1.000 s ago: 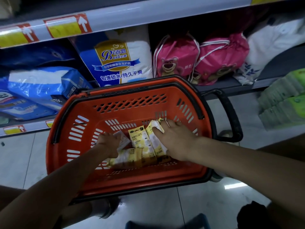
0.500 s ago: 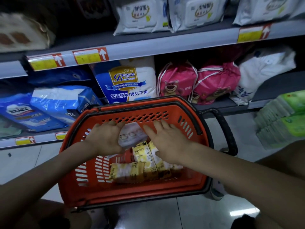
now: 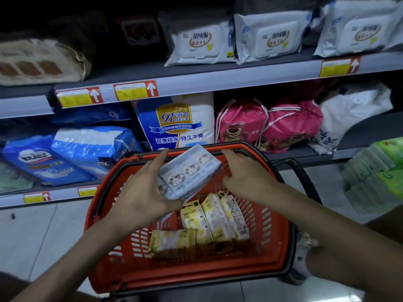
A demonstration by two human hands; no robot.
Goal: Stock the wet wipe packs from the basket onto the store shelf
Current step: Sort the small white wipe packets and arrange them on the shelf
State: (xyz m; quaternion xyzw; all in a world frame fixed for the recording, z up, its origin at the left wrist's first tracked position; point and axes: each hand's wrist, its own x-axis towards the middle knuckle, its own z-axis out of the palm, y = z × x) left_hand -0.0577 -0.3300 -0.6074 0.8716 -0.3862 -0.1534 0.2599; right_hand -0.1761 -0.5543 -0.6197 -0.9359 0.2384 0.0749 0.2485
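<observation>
Left hand (image 3: 144, 188) grips the grey-white pack (image 3: 189, 173): thumb curled under its near lower edge, index finger laid straight along its left end, palm behind it. Pack carries a row of cartoon animal faces. Printed face is turned up toward the camera, and the pack is tilted, right end higher and farther than left. Right hand (image 3: 246, 175) sits at the pack's right end, fingers loosely extended, tips at or against that end. Contact cannot be confirmed; no finger is curled round the pack.

Pack position: in the air over the far half of the basket (image 3: 274, 240), about level with its far rim, apart from the contents below. It lies between the two hands, closer to the left palm.

Basket: orange, slotted walls, black rim, black handle (image 3: 305, 182) projecting on the right side. On its floor are yellow packs (image 3: 214, 216): three side by side running near to far, one more lying crosswise just near of them, to the left.

Upper shelf (image 3: 218, 80), beyond and above the hands: three white wipe packs (image 3: 272, 37) with flip lids, leaning along its right part; beige bundle (image 3: 39, 62) at far left. Price tags (image 3: 135, 90) on the front strip.

Lower shelf, behind the basket: blue packs (image 3: 91, 149) at left, blue-and-white pack (image 3: 178, 123) at centre, two pink drawstring bags (image 3: 239, 125) with a bear print, white bag (image 3: 353, 110) at right. Green stacks (image 3: 377, 175) at the right edge.
</observation>
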